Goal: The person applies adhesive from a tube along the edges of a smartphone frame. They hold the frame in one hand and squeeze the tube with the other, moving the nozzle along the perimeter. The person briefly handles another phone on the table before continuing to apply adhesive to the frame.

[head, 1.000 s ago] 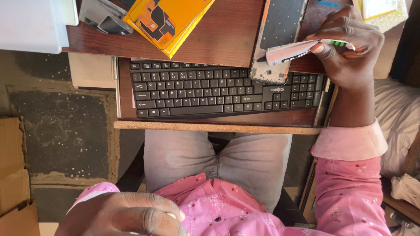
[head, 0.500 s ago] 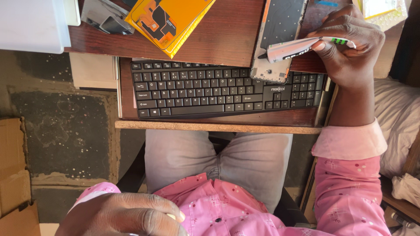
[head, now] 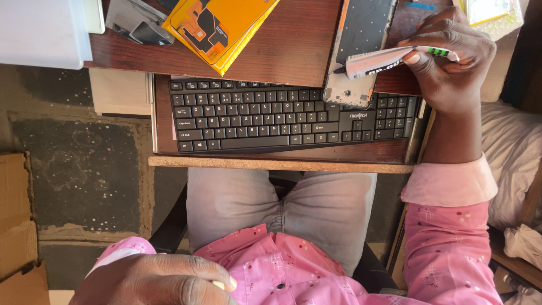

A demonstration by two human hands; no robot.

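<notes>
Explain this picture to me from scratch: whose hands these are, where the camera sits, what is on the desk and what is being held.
The camera sits on a person's head and looks down, so you see their own lap and pink sleeves. Their right hand holds a small white tube with its dark tip against a phone shell, which lies partly on a black keyboard on a pull-out tray. The left hand is curled near the lap, apart from the desk; a small pale bit shows at its fingers, too little to tell. A yellow packet lies on the wooden desk.

Warm daylight, perhaps from the right, bright glare on white box [head: 39, 31], soft shadows, sharp focus throughout
</notes>
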